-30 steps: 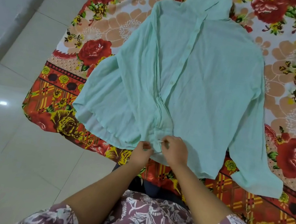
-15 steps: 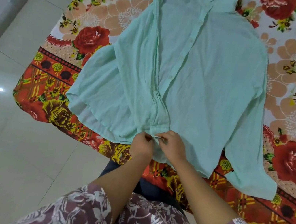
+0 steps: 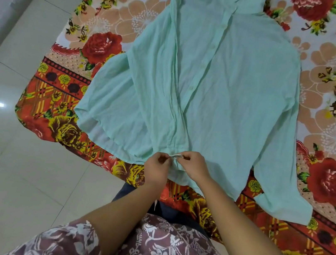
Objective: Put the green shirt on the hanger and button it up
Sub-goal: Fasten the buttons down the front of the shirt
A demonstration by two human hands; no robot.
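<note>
We are looking down on the shirt (image 3: 233,93), which is lying front-up and spread flat on a flowered bedsheet (image 3: 113,16), collar away from the person, one sleeve trailing toward the sheet's near right edge. At the hem, both hands are working close together on the button strip: the left hand (image 3: 157,165) is pinching the fabric edge between thumb and curled fingers, and the right hand (image 3: 195,166) is pinching the facing edge, fingertips nearly meeting. Pale floor tiles (image 3: 5,157) are showing on the left.
</note>
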